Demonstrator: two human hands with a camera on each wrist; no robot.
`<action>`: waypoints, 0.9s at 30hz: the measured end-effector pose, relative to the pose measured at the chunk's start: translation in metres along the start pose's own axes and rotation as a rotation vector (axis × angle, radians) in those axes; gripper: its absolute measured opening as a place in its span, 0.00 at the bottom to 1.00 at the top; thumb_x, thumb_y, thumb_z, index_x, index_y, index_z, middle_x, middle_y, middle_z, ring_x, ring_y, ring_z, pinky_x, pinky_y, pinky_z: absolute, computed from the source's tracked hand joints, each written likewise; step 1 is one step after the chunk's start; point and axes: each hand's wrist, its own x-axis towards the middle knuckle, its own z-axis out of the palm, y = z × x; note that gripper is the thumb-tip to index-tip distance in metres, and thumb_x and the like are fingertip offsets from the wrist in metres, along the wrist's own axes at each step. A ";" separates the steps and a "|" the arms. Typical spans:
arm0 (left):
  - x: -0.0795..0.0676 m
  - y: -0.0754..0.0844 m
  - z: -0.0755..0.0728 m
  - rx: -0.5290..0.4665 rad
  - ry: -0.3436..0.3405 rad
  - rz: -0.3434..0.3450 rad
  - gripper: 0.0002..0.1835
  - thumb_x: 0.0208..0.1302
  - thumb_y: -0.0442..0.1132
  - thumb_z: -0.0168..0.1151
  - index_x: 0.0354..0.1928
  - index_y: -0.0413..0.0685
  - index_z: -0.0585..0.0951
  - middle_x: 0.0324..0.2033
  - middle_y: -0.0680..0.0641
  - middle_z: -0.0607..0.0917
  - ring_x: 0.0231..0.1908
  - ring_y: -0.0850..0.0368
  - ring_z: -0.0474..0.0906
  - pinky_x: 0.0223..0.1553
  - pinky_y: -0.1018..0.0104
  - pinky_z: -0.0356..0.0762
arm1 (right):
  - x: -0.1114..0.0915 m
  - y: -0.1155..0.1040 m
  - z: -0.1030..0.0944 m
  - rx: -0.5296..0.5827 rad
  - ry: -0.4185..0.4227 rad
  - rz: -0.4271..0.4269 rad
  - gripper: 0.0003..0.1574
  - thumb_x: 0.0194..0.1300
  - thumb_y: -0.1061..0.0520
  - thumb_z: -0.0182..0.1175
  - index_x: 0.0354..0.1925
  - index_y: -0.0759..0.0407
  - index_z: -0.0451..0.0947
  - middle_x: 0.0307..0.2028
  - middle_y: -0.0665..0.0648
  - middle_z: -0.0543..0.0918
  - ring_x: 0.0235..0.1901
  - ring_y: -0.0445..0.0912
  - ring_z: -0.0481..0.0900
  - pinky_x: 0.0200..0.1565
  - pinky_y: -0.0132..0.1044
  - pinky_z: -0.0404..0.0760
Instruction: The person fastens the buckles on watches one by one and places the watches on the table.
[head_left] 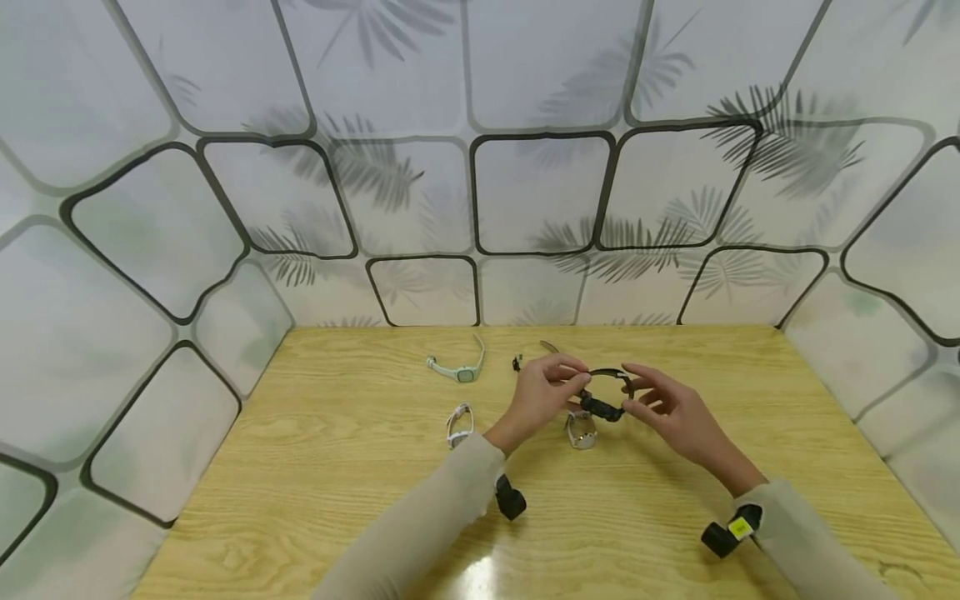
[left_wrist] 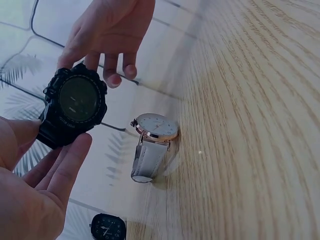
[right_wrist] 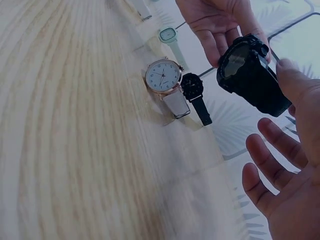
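A black digital wristwatch (head_left: 602, 408) with a bulky case is held above the table, its strap forming a loop. My left hand (head_left: 542, 396) pinches it on the left side, thumb and fingers on the strap near the case in the left wrist view. On the other side, my right hand (head_left: 671, 414) holds the strap between thumb and forefinger, and its other fingers are spread apart from it in the right wrist view. Just below the held watch stands a white-strapped watch (left_wrist: 157, 125) with a rose-gold rim and white dial.
On the wooden table (head_left: 337, 483) lie a mint-green watch (head_left: 465, 375) at the back and a white watch (head_left: 459, 437) left of my left forearm. A black-dialled watch (right_wrist: 192, 86) lies partly hidden behind my left hand in the head view. Patterned fabric walls (head_left: 540, 192) enclose the table.
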 end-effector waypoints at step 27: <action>0.004 -0.004 0.005 0.069 -0.122 -0.103 0.28 0.61 0.31 0.75 0.63 0.52 0.80 0.61 0.42 0.81 0.51 0.55 0.85 0.45 0.64 0.86 | -0.006 0.013 -0.007 0.059 -0.039 0.067 0.43 0.70 0.56 0.69 0.77 0.55 0.62 0.58 0.65 0.78 0.40 0.43 0.85 0.35 0.36 0.84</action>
